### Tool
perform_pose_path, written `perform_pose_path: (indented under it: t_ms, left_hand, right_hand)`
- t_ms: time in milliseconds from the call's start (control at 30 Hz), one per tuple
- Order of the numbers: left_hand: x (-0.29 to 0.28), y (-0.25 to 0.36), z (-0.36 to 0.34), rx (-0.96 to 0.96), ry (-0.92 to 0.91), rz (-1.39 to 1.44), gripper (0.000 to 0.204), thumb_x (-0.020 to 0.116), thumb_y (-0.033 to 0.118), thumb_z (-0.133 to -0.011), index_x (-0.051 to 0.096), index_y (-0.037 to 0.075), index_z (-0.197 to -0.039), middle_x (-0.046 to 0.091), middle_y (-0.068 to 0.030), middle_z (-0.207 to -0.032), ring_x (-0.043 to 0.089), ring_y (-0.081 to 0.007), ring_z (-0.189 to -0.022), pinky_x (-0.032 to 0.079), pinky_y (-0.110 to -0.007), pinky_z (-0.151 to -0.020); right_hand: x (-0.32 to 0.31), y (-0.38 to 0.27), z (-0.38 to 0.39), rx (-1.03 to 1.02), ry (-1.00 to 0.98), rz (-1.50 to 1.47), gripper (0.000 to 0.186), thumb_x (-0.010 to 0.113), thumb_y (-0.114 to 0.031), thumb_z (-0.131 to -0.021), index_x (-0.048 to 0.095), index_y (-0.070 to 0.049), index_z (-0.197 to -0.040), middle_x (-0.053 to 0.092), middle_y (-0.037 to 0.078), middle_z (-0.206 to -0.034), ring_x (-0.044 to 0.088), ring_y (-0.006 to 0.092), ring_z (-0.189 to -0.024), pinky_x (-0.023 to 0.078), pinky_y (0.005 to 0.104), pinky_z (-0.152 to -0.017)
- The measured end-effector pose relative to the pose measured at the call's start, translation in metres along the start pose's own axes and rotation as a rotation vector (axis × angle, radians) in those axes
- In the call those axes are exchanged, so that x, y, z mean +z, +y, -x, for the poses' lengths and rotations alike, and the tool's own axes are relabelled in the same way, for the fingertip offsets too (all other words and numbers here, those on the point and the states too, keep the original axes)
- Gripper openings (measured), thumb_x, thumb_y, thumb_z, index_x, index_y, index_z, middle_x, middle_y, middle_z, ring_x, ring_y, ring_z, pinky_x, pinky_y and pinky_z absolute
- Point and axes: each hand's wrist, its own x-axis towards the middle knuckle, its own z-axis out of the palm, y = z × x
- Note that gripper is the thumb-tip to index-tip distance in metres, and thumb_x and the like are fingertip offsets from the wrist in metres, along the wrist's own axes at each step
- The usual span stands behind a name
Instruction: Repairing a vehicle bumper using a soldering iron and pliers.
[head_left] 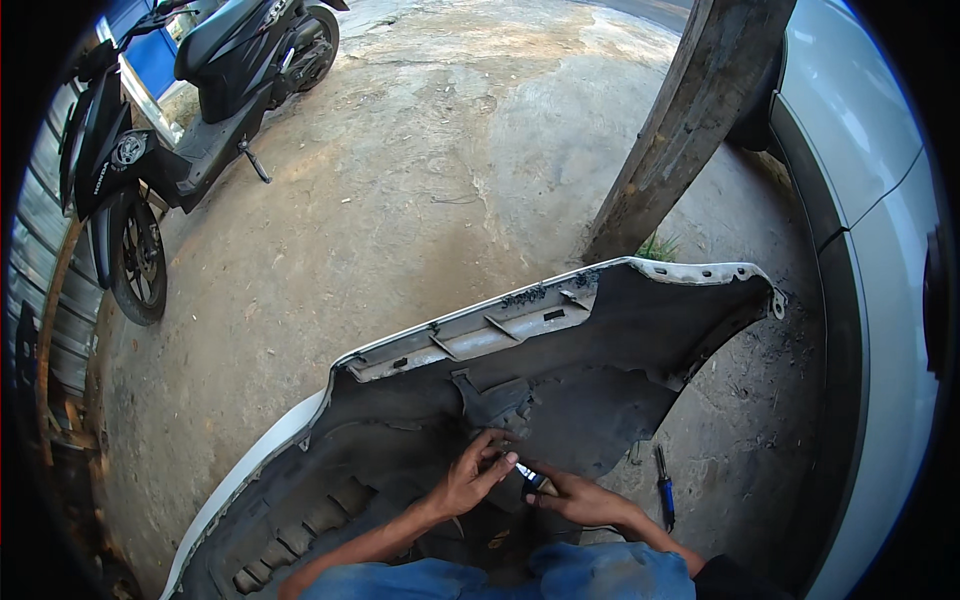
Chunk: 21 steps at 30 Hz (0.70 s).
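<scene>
A car bumper [545,335], white along its outer edge and dark inside, lies hollow side up in front of me. My right hand [575,498] grips a small tube [538,480] with a pale tip and a yellowish end, its tip toward my left hand. Over the middle of the bumper, my left hand [475,475] has its fingers bent together, the thumb close to the tube's tip. What those fingers pinch, if anything, is too small to make out. A dark plastic bracket [485,400] stands up from the bumper's inner side just beyond my hands.
A soldering iron [665,490] with a blue handle lies on the concrete floor [420,190] to the right. A leaning wooden post [690,120] rises beyond the bumper. A white car [880,250] stands along the right side, a black motor scooter [190,140] at the far left.
</scene>
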Motion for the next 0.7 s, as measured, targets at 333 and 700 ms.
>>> perform_pose_path:
  t_ms: [333,700]
  left_hand:
    - [-0.003,-0.024,-0.008,-0.058,0.082,-0.019,0.021,0.060,0.016,-0.102,0.056,0.001,-0.117,0.063,-0.0031,-0.089,0.059,-0.0091,-0.085,0.048,-0.027,-0.078]
    - [0.005,-0.039,-0.004,0.012,-0.028,-0.012,0.017,0.062,0.014,-0.101,0.060,0.002,-0.113,0.064,-0.0021,-0.087,0.061,-0.0089,-0.083,0.050,-0.027,-0.078]
  right_hand:
    - [0.006,0.076,0.026,0.194,0.482,0.173,0.065,0.060,-0.021,-0.095,0.035,0.002,-0.151,0.052,0.032,-0.137,0.051,0.0436,-0.128,0.041,0.0469,-0.108]
    - [0.042,0.108,-0.029,-0.045,0.902,0.375,0.062,0.064,-0.006,-0.086,0.045,0.001,-0.145,0.048,0.032,-0.130,0.050,0.0490,-0.120,0.044,0.0490,-0.103]
